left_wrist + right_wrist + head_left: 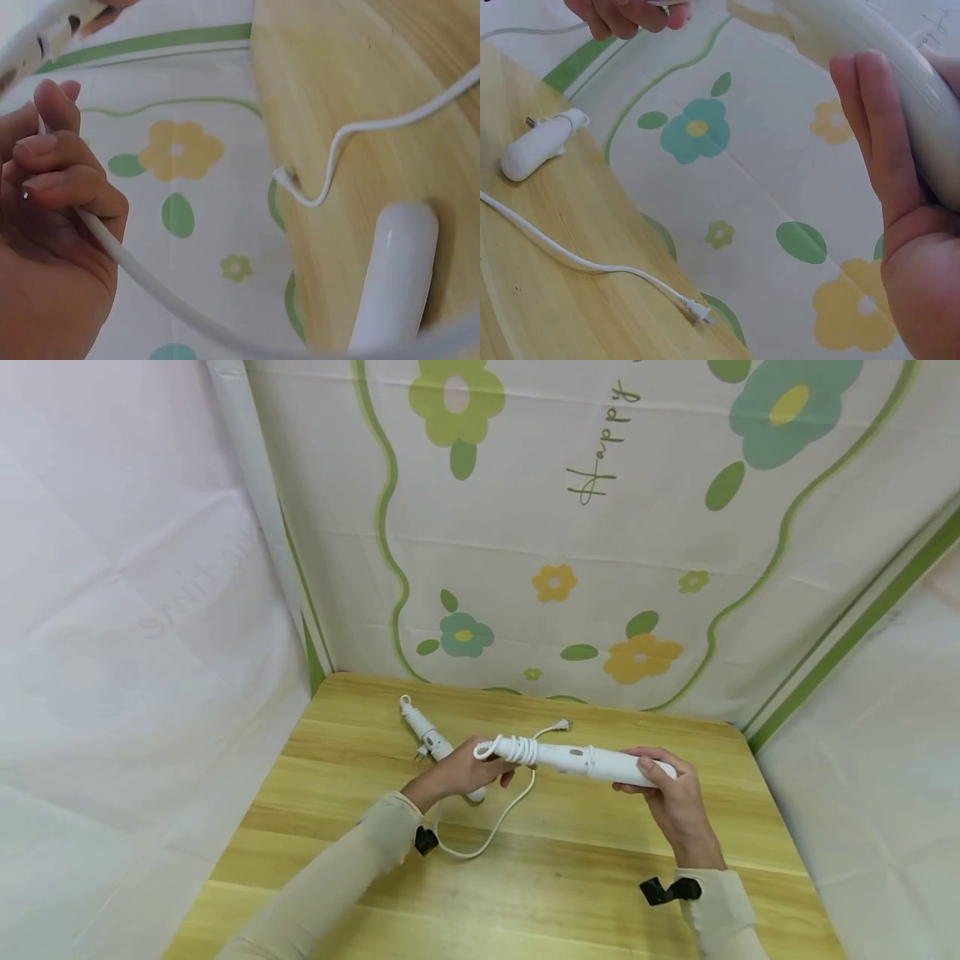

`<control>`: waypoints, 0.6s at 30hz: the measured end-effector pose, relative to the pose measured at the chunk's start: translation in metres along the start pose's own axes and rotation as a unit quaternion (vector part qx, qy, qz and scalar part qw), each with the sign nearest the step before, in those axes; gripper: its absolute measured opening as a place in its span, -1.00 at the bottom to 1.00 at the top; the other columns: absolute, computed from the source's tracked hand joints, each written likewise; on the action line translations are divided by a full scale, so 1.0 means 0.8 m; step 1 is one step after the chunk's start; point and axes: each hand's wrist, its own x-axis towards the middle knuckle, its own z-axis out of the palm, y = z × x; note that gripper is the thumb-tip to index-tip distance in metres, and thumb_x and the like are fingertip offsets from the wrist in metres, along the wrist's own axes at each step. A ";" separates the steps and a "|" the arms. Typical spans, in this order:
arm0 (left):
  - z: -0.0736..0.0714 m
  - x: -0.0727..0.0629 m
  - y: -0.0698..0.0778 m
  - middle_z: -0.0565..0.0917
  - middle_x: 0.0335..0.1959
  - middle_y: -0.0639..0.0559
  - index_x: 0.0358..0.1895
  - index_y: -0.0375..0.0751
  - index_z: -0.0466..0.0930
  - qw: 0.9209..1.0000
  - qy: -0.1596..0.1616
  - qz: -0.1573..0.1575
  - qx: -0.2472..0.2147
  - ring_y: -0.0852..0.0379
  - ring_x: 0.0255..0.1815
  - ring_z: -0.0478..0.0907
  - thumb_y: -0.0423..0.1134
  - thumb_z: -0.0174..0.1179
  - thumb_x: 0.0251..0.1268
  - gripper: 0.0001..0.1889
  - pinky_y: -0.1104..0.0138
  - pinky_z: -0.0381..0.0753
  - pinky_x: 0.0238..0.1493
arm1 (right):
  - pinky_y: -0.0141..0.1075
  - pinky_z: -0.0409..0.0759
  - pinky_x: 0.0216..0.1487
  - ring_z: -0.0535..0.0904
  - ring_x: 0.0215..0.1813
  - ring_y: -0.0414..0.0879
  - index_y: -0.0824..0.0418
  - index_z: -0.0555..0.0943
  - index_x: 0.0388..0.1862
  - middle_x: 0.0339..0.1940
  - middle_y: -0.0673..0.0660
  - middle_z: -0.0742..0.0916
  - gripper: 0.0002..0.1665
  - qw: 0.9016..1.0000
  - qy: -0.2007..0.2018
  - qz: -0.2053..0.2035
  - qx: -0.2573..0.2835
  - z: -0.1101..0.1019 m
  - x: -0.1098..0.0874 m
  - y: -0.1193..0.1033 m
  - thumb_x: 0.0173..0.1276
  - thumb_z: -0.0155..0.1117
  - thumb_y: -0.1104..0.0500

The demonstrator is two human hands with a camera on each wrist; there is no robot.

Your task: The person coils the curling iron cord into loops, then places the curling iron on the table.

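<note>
My right hand [671, 793] grips the rounded end of a white hair iron [558, 757], thumb on top, and holds it level over the table. Several turns of its white cord [522, 750] are wound about the far end. There my left hand [468, 768] pinches the cord [150, 283] between curled fingers, its palm showing in the left wrist view. From that hand the loose cord loops down and across the wood to a plug [562, 725]. A second white hair iron [416, 722], its cord wound round the handle, lies on the table, partly hidden behind the left hand.
The wooden table [600, 893] runs back to a white cloth [487, 527] printed with flowers. More pale cloth hangs along the left side [135, 693] and the right side [885, 760]. Small black mounts sit at both wrists.
</note>
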 end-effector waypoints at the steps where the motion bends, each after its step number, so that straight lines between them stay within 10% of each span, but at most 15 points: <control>1: 0.004 0.001 0.001 0.69 -0.46 -0.03 -0.02 -0.16 0.80 1.000 0.005 -0.006 -0.012 0.28 -0.51 0.42 -0.19 0.09 0.79 -0.73 0.40 0.39 -0.40 | -0.19 0.85 -0.20 0.85 -0.12 0.06 0.39 0.82 0.01 0.00 0.21 0.88 -0.59 1.000 0.013 -0.003 -0.006 0.001 0.001 0.000 0.70 -0.01 0.50; 18: 0.027 -0.002 0.000 0.66 -0.48 -0.07 0.09 -0.07 0.81 0.993 0.072 -0.095 0.002 0.27 -0.56 0.34 -0.03 0.00 0.84 -0.64 0.41 0.29 -0.53 | -0.05 0.84 -0.17 0.86 -0.08 0.06 0.78 0.61 0.08 -0.05 0.14 0.85 -0.71 0.980 0.105 -0.034 -0.168 0.009 0.005 0.015 0.54 0.32 0.50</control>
